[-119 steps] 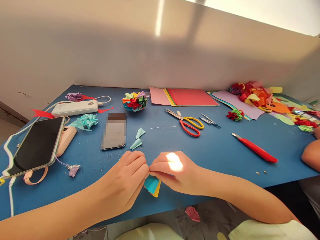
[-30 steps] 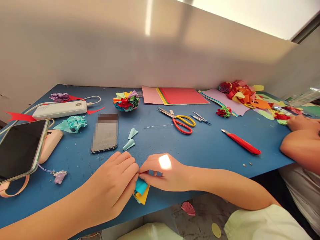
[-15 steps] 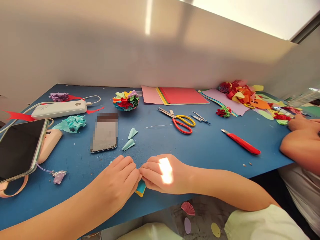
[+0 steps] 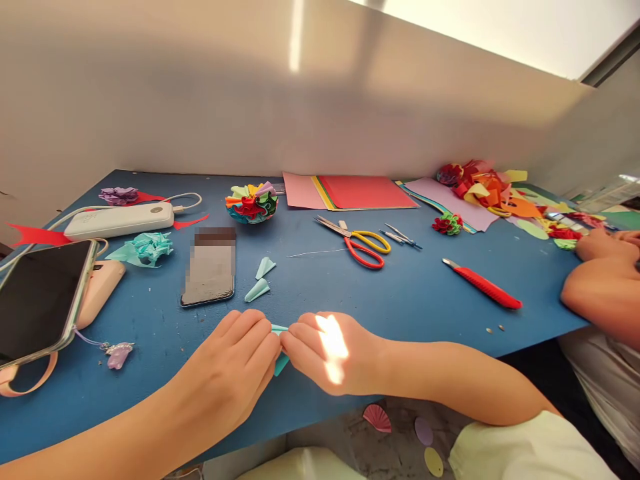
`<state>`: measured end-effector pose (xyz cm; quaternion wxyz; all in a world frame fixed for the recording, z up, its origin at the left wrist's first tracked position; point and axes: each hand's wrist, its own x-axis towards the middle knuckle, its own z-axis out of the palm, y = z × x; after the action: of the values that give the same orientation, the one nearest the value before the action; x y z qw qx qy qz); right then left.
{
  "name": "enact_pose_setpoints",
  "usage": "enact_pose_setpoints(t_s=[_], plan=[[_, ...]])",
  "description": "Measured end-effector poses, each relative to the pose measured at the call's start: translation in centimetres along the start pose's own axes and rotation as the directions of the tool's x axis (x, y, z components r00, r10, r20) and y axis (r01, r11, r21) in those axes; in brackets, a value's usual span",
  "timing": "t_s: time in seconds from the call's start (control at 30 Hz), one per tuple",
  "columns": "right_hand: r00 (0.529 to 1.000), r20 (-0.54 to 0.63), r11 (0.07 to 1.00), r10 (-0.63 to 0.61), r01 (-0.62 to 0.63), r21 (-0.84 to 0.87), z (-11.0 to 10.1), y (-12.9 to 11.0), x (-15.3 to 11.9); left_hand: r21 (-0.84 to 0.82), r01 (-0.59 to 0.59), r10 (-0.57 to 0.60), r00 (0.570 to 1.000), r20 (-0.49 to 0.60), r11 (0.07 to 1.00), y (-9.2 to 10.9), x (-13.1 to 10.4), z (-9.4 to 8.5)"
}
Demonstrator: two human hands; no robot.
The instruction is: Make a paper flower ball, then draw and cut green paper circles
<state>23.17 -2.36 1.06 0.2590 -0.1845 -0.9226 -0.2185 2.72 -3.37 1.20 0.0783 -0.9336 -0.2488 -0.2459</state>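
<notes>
The left hand (image 4: 245, 357) and right hand (image 4: 340, 353) meet above the near edge of the blue table (image 4: 415, 290), both with curled fingers pinching a folded turquoise paper piece (image 4: 281, 363) between them; the fingers hide most of it, and only slivers show above and below the grip. Just beyond the left hand lie 2 pale-blue paper cones (image 4: 257, 291), apart from each other, with a smartphone (image 4: 211, 273) to their left. Farther back sit a multicolored ruffled paper flower (image 4: 251, 204) and a stack of colored paper sheets (image 4: 373, 192). Red-and-yellow-handled scissors (image 4: 363, 258) rest with blades slightly parted, a thin wire-like strand (image 4: 313, 254) reaching toward them from the left. A red-handled craft knife (image 4: 487, 287) lies farther right, well apart from both hands, near 2 tiny chips (image 4: 489, 331). At the far right, another person's forearm (image 4: 603, 290) rests on the table.
</notes>
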Motion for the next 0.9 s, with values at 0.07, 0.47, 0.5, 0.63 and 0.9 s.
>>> enact_pose_setpoints(t_s=[0.07,0.47,0.5,0.63,0.9], plan=[[0.986,0.141,0.976,0.088,-0.113,0.184,-0.6,0.5,0.1,0.207,-0.185,0.205,0.976,-0.08,0.961,-0.5,-0.1,-0.2],[0.957,0.231,0.87,0.173,-0.258,0.419,-0.3,0.7,0.0,-0.236,0.082,-0.079,0.997,0.024,0.968,-0.1,0.5,-0.8],[0.955,0.234,0.865,0.181,-0.268,0.425,-0.3,0.7,0.0,-0.241,0.096,-0.089,0.995,0.037,0.966,-0.1,0.4,-0.8],[0.951,0.239,0.852,0.196,-0.286,0.44,-0.3,0.7,0.0,-0.251,0.119,-0.102,0.991,0.082,0.961,-0.3,0.0,-1.0],[0.953,0.246,0.831,0.178,-0.28,0.48,-0.4,0.7,0.2,-0.273,0.072,-0.042,0.992,0.115,0.959,-0.3,0.0,-0.9]])
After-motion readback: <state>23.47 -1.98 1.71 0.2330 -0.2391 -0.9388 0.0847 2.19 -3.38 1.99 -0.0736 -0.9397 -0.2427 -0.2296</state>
